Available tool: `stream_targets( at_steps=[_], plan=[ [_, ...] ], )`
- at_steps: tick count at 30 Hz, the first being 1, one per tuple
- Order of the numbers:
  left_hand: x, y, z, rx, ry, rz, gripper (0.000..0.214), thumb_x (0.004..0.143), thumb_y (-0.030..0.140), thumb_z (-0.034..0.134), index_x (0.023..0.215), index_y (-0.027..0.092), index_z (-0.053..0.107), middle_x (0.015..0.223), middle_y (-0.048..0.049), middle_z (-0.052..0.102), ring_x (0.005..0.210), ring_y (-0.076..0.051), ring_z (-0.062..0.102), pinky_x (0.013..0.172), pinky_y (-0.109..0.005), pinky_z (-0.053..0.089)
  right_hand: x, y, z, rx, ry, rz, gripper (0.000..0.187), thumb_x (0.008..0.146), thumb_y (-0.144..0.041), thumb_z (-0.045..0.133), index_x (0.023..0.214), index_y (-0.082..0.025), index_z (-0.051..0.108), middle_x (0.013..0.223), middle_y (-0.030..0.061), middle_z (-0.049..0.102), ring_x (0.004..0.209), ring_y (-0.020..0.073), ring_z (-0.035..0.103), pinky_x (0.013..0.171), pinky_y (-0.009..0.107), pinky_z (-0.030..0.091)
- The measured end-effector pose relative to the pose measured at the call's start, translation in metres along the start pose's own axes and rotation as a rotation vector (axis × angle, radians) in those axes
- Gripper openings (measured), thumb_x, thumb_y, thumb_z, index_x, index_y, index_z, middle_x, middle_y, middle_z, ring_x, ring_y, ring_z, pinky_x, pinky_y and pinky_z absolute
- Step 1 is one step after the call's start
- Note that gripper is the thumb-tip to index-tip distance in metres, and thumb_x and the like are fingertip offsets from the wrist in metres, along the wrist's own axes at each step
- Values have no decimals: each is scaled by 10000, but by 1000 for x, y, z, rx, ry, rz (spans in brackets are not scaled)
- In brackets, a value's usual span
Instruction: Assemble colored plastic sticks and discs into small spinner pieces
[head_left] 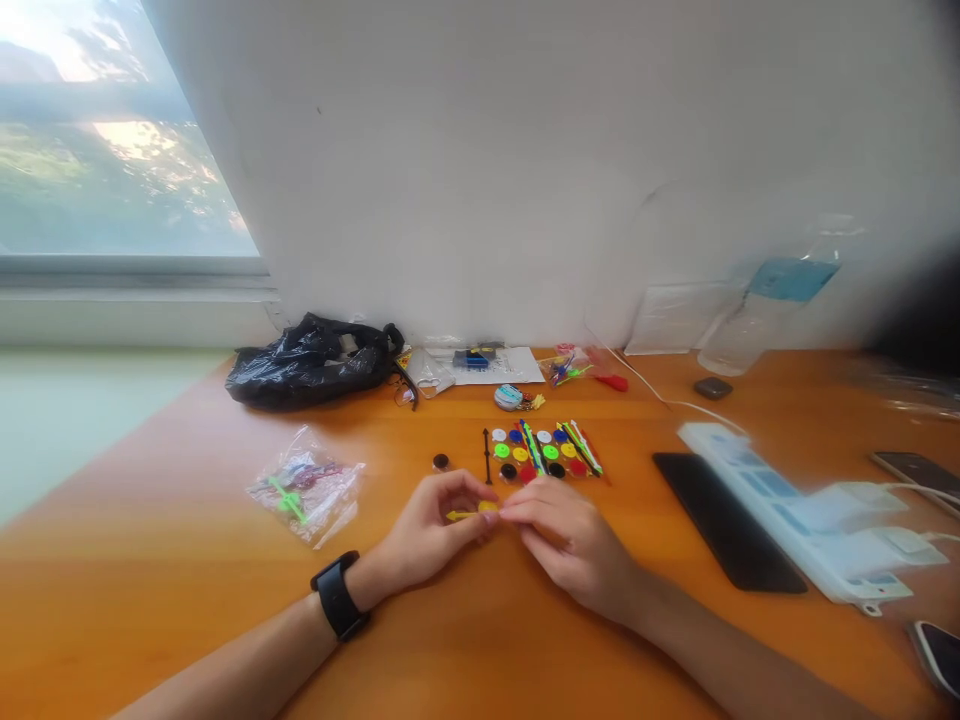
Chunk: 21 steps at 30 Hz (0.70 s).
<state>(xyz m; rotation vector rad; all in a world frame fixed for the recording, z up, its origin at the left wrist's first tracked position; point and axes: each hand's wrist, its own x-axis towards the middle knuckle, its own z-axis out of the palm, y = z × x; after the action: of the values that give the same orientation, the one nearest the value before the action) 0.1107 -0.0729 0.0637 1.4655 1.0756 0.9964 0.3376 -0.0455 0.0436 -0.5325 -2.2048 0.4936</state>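
Note:
My left hand (429, 528) and my right hand (570, 540) meet over the orange table (187, 560), fingers pinched together. Between them is a small yellow stick with a yellow wheel (474, 512); the left fingers grip the stick, the right fingertips pinch the wheel end. Just beyond lies a cluster of coloured wheels and sticks (546, 450), with a black stick (487, 455) and a lone black wheel (441, 461) to its left. A black watch (337, 596) is on my left wrist.
A clear bag of parts (306, 485) lies at the left, a black plastic bag (307, 362) behind it. A black phone (726, 520) and a white power strip (802, 525) lie at the right, a water bottle (772, 300) by the wall.

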Motion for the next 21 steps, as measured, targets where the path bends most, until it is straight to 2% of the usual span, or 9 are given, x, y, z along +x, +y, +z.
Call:
stream_targets(
  at_steps=[4,9,11,15,17,21],
  plan=[
    [-1,-8,-1,41,32,62,287,871,402,808,962,133,766,975,-124,784,898,-234,714,756,-290,568,-1,0,1,7,-18,3,322,962,-21,568,1151,-242,708,1036,48,764,976,213,674,912,384,545],
    [-3,-6,0,3,39,52,295,846,398,829,967,133,784,963,-122,784,868,-227,694,752,-285,546,-1,-1,0,19,-25,22,295,978,-47,564,1146,-240,710,1027,56,755,973,214,673,915,385,550],
    [-3,-4,-1,-84,21,6,309,825,383,851,1013,143,803,1000,-118,784,881,-226,690,772,-285,538,1,-3,-2,32,-18,46,275,986,-58,570,1135,-241,710,1023,55,754,971,215,676,921,386,549],
    [-1,-7,-5,-473,-64,-123,281,842,366,811,997,133,834,886,-106,765,757,-203,676,751,-306,530,6,-10,-6,64,45,72,225,995,-83,600,1097,-246,718,1010,49,758,950,212,689,926,382,546],
    [1,-10,-8,-612,-99,-165,260,860,346,781,981,123,840,935,-122,762,772,-207,679,755,-313,528,8,-12,-7,88,79,86,204,995,-91,617,1071,-247,724,997,44,760,941,208,694,926,375,546],
    [2,-7,-11,-663,-124,-228,238,854,306,824,1037,153,836,1061,-111,751,871,-189,676,803,-291,511,10,-13,-6,141,101,94,203,998,-88,621,1036,-251,734,997,36,760,944,198,701,914,354,544]
  ],
)
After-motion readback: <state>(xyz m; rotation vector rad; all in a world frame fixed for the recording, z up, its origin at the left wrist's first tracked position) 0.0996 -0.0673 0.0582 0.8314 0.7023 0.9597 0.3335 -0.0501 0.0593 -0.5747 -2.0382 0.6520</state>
